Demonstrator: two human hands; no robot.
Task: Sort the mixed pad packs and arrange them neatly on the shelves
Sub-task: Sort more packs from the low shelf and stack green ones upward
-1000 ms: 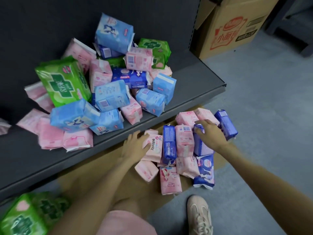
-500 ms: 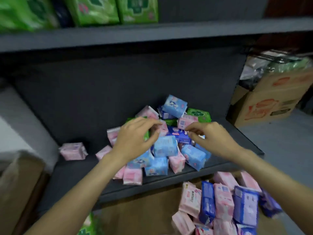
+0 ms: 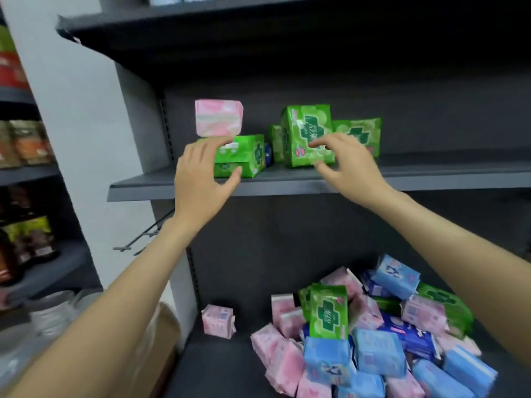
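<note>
My left hand (image 3: 201, 179) reaches to the middle shelf (image 3: 287, 186), fingers spread in front of a green pack (image 3: 247, 156) lying flat. A pink pack (image 3: 218, 117) sits on top of that green pack. My right hand (image 3: 350, 165) hovers with relaxed fingers before an upright green pack (image 3: 301, 127); another green pack (image 3: 362, 133) stands behind it. Neither hand holds anything. On the lower shelf (image 3: 218, 366) lies a mixed heap (image 3: 373, 343) of pink, blue and green packs, with one pink pack (image 3: 218, 321) apart at its left.
A top shelf (image 3: 201, 12) hangs overhead. The right part of the middle shelf is bare. At the left, a neighbouring rack (image 3: 26, 145) carries other goods. A cardboard box (image 3: 161, 340) stands at the lower left, and metal pegs (image 3: 143, 237) jut from the upright.
My view rose from the floor pile and lower shelf to the middle shelf. Both hands left the lower heap and lifted to the green packs on the middle shelf.
</note>
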